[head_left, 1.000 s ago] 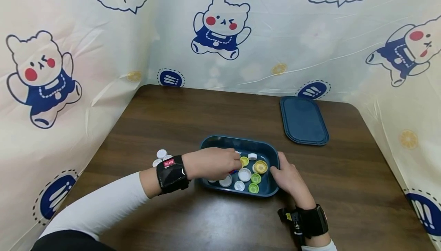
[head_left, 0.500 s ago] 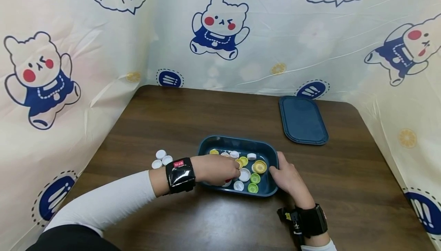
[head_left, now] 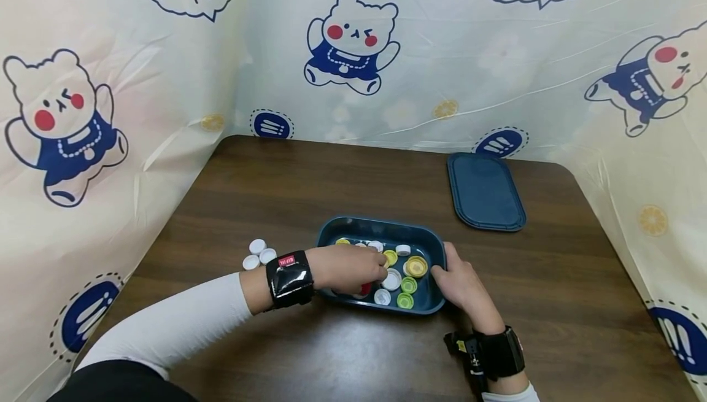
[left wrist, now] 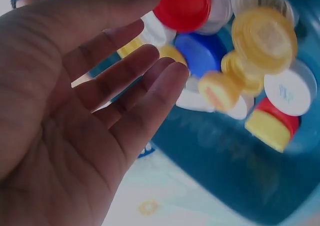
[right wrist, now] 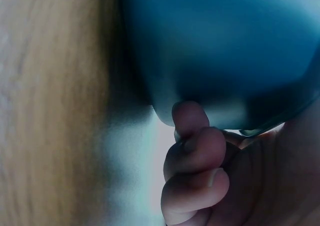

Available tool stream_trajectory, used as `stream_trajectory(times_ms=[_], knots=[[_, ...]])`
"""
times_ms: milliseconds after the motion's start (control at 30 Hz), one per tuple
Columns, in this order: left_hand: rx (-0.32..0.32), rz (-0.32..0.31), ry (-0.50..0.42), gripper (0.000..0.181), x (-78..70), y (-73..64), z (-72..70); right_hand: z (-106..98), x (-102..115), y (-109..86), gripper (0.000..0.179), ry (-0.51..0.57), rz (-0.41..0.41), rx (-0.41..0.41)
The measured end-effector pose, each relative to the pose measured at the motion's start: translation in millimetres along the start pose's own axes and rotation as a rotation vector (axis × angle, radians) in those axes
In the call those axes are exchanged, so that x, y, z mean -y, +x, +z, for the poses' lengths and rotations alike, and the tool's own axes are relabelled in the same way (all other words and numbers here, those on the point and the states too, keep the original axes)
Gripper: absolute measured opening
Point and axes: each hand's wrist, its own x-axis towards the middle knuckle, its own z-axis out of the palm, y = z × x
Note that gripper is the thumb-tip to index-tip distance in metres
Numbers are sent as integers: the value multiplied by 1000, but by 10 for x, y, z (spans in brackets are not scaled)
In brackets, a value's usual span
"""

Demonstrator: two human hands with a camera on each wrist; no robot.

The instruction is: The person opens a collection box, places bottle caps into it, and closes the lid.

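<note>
My left hand (head_left: 350, 270) is inside a dark blue rectangular plastic box (head_left: 397, 225), above several bottle caps. In the left wrist view its fingers are relaxed and spread from the thumb, whose tip overlaps the edge of a red cap (left wrist: 182, 5). Near the fingertips lie a blue cap (left wrist: 200, 53) and yellow and white ones. My right hand (head_left: 464, 282) grips the right end of the box, thumb at the rim. The right wrist view has its curled fingers (right wrist: 195, 156) against the box's outer wall. Green caps (head_left: 409, 285) lie toward the box's right side.
Three white caps (head_left: 257, 247) lie on the brown wooden table (head_left: 276, 193), left of the box. A flat blue lid (head_left: 486, 192) rests at the back right. A printed curtain (head_left: 353, 113) borders the table's far side.
My left hand has shifted slightly right and down inside the box, uncovering caps along its back wall. The right hand keeps its grip on the box end.
</note>
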Motion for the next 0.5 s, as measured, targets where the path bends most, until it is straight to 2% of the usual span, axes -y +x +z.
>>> stream_trajectory(times_ms=[133, 233, 367, 500], knots=[[-47, -50, -16, 36, 67, -133, -108, 0, 0, 6, 54, -1, -5, 0], [-101, -108, -45, 36, 161, -285, -197, -1, 3, 9, 54, 1, -7, 2], [-175, -200, -86, 40, 326, -544, -265, 1, 0, 13, 53, -7, -1, 1], [-267, -278, -117, 42, 517, -839, -261, 6, -4, 17, 53, -15, 18, 0]])
